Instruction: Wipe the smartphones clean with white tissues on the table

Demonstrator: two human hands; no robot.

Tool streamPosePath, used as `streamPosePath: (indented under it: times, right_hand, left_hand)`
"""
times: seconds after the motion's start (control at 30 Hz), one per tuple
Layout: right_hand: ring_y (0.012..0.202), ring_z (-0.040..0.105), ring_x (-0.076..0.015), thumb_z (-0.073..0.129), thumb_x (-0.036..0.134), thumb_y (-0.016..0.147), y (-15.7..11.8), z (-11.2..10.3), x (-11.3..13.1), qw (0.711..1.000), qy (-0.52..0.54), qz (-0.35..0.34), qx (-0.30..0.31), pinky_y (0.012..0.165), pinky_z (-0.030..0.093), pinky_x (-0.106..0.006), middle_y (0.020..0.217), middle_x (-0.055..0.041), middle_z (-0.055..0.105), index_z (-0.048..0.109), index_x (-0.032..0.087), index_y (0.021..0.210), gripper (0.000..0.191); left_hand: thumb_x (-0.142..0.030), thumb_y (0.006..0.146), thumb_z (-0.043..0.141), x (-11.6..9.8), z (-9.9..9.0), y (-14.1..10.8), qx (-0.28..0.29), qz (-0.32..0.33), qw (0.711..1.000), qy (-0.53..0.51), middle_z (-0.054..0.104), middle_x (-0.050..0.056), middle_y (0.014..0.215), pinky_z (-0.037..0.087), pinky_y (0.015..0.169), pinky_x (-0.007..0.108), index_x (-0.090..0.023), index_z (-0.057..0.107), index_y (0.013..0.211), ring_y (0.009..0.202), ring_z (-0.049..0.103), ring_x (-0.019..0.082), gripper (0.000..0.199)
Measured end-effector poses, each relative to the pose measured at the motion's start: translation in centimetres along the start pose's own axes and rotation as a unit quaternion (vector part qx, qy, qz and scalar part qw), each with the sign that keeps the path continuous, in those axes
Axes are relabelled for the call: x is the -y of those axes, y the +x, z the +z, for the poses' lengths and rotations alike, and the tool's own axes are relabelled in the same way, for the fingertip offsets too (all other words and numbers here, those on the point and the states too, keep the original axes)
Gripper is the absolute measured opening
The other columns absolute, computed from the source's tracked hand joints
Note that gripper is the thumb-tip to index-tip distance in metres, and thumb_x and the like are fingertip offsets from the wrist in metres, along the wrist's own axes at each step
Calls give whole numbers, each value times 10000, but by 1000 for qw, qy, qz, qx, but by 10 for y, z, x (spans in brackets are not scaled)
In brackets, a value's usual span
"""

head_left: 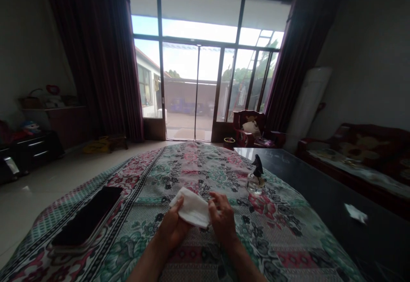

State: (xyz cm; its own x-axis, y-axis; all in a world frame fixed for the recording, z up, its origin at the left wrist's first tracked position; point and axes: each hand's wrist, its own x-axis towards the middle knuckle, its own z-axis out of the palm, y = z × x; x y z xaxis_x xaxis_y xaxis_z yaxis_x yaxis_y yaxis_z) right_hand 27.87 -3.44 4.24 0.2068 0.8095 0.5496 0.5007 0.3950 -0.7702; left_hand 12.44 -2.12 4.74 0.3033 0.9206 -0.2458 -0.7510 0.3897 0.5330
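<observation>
A folded white cloth [194, 207] is held above the patterned tablecloth [188, 166]. My left hand [174, 226] grips its left part, thumb on top and the other fingers underneath. At the cloth's right edge, my right hand [222, 215] has its fingers bent and closed against it; the exact grip is partly hidden. Beyond my right hand stands a small clear spray bottle [255, 183] with a black trigger head. To the left lies a large black-screened tablet or phone [89, 218], flat on the tablecloth.
A dark table surface [307, 188] shows at right, with a crumpled white tissue [356, 213] on it. Past it are a wooden sofa [355, 145] and a chair [250, 126]. Glass doors [195, 94] stand ahead between dark curtains. Tiled floor [19, 205] lies at left.
</observation>
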Motion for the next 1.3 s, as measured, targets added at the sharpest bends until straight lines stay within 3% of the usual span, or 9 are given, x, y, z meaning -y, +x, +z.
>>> streamPosePath:
  times: [0.1,0.23,0.4,0.53,0.73,0.9,1.0,1.13,1.3]
  right_hand:
    - [896,629,-225,429,383,858,2,0,-9,997,-10,55,47,805,480,-325,973,-100,688,652,149,1017,360]
    - [855,641,-217,416,380,875,-1,1,-8,992,-12,54,112,772,476,-311,922,-80,701,666,162,987,350]
    - [1025,570,-243,523,251,792,-5,0,3,997,-43,-55,45,899,439,-362,1065,-114,629,629,164,1022,268]
    - [1038,541,-239,632,214,726,-11,-1,13,983,-61,-107,139,940,407,-380,1081,-79,607,652,216,996,271]
    - [913,593,-188,605,172,719,-7,-3,14,982,18,-22,184,849,455,-302,940,-62,635,705,200,806,136]
    - [888,603,-188,608,176,673,-2,-4,12,978,70,12,195,839,443,-299,903,-61,652,712,188,703,110]
    - [799,598,-188,614,235,658,3,-7,7,963,146,109,198,749,449,-292,823,-52,651,689,172,662,98]
    - [597,532,-153,599,431,703,9,-13,-6,911,281,280,115,557,407,-260,677,-19,621,658,161,793,291]
    - [603,520,-140,664,436,624,11,-12,-16,910,295,289,49,544,395,-236,701,-25,639,647,145,777,330]
  left_hand:
    - [-289,942,475,1,2,-3,6,-13,1000,-16,741,120,939,557,864,413,-97,550,1149,925,710,261,292]
    - [-294,947,469,1,5,-7,7,-11,1000,-24,743,128,926,546,886,420,-87,574,1108,919,712,266,282]
    - [-280,951,455,-1,7,-6,7,-10,1000,-23,739,124,896,558,848,385,-90,611,1023,871,715,245,256]
    - [-234,917,504,0,3,-7,32,-13,999,-11,736,117,907,552,830,332,-93,633,984,841,708,215,202]
    - [-29,662,545,1,-5,-10,126,-36,988,77,740,71,819,530,789,286,-103,684,853,784,688,199,248]
    - [14,542,520,1,-10,-8,119,-40,987,101,733,88,733,530,692,265,-56,694,798,665,674,184,318]
    - [32,523,512,-2,-13,-8,110,-36,987,112,741,90,748,539,734,288,-53,697,840,742,696,219,377]
    - [51,514,504,-8,-15,-10,101,-37,987,120,755,84,790,547,798,326,-65,682,982,864,704,258,515]
    - [65,512,498,-9,-16,-7,127,-46,985,104,762,81,888,535,879,368,-96,594,1196,949,697,266,709]
